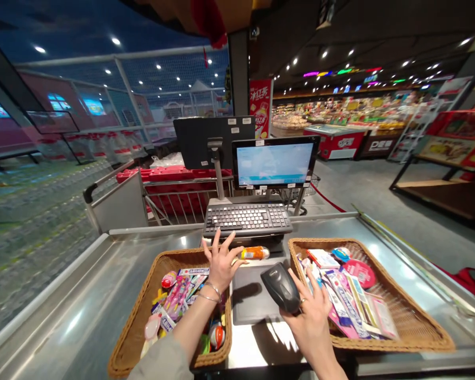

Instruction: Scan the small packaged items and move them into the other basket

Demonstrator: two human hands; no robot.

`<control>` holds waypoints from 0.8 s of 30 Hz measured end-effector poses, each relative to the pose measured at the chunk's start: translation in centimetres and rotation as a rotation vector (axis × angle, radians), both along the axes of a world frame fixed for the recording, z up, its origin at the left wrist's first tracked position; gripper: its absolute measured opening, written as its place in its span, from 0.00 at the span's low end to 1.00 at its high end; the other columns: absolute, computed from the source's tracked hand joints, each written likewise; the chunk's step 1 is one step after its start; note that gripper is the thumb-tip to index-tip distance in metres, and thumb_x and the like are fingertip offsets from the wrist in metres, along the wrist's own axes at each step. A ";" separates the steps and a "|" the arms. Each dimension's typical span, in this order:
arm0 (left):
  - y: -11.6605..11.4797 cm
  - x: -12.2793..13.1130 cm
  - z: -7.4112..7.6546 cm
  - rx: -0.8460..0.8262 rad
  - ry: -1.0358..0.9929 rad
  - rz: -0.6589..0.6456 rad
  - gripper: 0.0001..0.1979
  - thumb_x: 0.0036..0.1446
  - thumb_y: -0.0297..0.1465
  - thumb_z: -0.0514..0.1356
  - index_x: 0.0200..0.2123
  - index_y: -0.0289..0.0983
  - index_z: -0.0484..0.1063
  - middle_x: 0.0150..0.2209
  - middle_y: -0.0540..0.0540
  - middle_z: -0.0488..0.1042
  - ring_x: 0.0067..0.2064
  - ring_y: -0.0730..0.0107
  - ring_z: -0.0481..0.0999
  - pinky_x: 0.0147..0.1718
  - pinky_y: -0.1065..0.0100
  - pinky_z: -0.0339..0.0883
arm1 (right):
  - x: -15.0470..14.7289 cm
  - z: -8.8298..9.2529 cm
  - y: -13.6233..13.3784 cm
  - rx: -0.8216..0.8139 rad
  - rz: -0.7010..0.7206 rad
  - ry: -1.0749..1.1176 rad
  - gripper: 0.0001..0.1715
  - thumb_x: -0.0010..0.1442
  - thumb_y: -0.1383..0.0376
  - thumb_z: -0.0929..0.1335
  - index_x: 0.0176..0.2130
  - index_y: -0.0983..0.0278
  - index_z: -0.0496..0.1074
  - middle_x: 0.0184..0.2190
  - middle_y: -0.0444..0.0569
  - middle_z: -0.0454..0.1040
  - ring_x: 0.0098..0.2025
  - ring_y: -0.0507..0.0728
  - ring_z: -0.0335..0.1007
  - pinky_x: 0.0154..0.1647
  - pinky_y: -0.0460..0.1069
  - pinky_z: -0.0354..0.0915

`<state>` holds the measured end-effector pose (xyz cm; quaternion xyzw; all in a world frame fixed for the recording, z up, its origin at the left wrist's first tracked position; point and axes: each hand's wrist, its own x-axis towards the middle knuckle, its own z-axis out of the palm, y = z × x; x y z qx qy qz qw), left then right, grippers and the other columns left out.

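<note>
My left hand (220, 264) hovers with fingers spread above the far rim of the left wicker basket (132, 327), just short of the keyboard (247, 218). An orange tube-shaped item (254, 253) lies right beside its fingertips; the hand holds nothing. My right hand (311, 316) grips a black handheld barcode scanner (281, 287), held over the dark pad (247, 301) between the baskets. The left basket holds several small colourful packets and toy eggs. The right wicker basket (415, 322) holds several flat packets.
A touchscreen monitor (275, 163) and a second screen's back (206, 140) stand behind the keyboard on the steel checkout counter (83, 311). Red shopping baskets (170, 177) sit behind a rail. Store aisles and a freezer (334, 138) lie beyond to the right.
</note>
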<state>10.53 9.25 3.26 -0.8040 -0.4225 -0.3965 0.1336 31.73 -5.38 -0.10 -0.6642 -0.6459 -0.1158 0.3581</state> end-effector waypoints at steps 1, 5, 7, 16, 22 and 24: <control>0.0 0.3 0.0 -0.001 0.007 -0.009 0.09 0.54 0.33 0.66 0.40 0.48 0.78 0.60 0.47 0.70 0.70 0.45 0.48 0.62 0.30 0.29 | 0.2 0.0 -0.1 0.006 -0.010 0.007 0.20 0.54 0.59 0.67 0.48 0.56 0.74 0.57 0.49 0.71 0.67 0.69 0.50 0.63 0.72 0.45; 0.2 1.7 0.2 0.011 0.034 -0.043 0.09 0.55 0.34 0.65 0.41 0.49 0.78 0.60 0.47 0.70 0.70 0.46 0.49 0.63 0.31 0.28 | 0.9 0.2 -0.7 0.047 -0.041 0.020 0.21 0.55 0.60 0.67 0.49 0.58 0.73 0.55 0.51 0.72 0.67 0.70 0.49 0.62 0.72 0.46; 0.3 2.4 0.2 0.024 0.041 -0.063 0.09 0.55 0.34 0.65 0.41 0.49 0.78 0.60 0.47 0.70 0.69 0.46 0.49 0.63 0.32 0.28 | 1.2 0.3 -1.0 0.058 -0.065 0.034 0.21 0.56 0.59 0.67 0.50 0.58 0.72 0.55 0.51 0.72 0.68 0.69 0.49 0.62 0.72 0.46; 0.4 5.1 0.8 0.028 0.071 -0.155 0.09 0.54 0.35 0.66 0.41 0.50 0.78 0.60 0.48 0.70 0.69 0.46 0.51 0.63 0.32 0.28 | 2.5 0.0 -2.1 0.040 -0.184 0.098 0.24 0.57 0.56 0.66 0.52 0.59 0.70 0.55 0.52 0.72 0.66 0.69 0.50 0.64 0.71 0.44; 0.2 7.1 0.8 0.017 0.082 -0.221 0.10 0.54 0.36 0.66 0.41 0.51 0.78 0.60 0.50 0.70 0.69 0.45 0.51 0.62 0.30 0.28 | 3.6 -0.1 -3.0 0.078 -0.240 0.079 0.22 0.59 0.55 0.65 0.52 0.60 0.71 0.54 0.53 0.72 0.67 0.68 0.51 0.65 0.70 0.43; 0.3 7.9 0.6 0.028 0.071 -0.246 0.10 0.53 0.37 0.66 0.41 0.51 0.78 0.60 0.49 0.70 0.69 0.46 0.51 0.62 0.31 0.28 | 4.1 -0.1 -3.3 0.098 -0.250 0.071 0.24 0.59 0.54 0.66 0.53 0.59 0.70 0.54 0.53 0.73 0.67 0.68 0.51 0.65 0.70 0.43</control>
